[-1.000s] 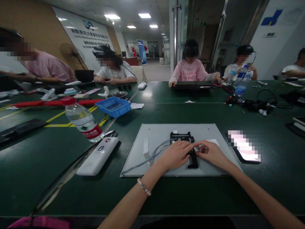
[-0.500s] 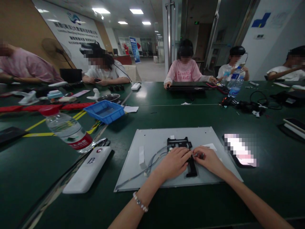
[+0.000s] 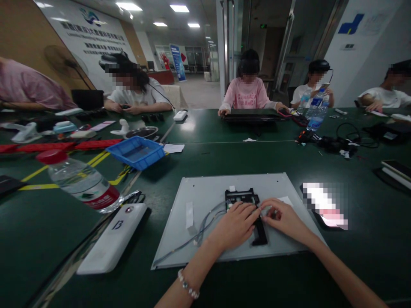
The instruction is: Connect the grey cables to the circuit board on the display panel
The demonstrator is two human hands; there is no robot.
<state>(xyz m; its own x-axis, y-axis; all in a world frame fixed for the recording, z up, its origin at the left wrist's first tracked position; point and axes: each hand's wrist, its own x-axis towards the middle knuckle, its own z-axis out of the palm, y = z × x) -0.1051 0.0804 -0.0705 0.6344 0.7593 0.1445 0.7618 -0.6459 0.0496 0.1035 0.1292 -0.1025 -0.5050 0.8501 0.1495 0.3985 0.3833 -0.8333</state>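
1. The room is dim overall; white ceiling lights [image 3: 180, 8] toward the back are its brightest fittings.
2. The table [image 3: 205, 162] looks dark green, with a pale patch of glare near its far side.
3. The panel [image 3: 205, 188] reads light grey, fairly evenly lit.
4. The power bank [image 3: 111, 241] has a soft shadow along its right side.
5. The phone [image 3: 326, 205] shows white and pink under coarse pixel blocks.
6. Wide-angle distortion stretches and slants the bottle [image 3: 85, 186].
7. Lettering on the sign [image 3: 93, 38] is smeared.
8. Small details between the hands [image 3: 236, 224] are too soft to make out.
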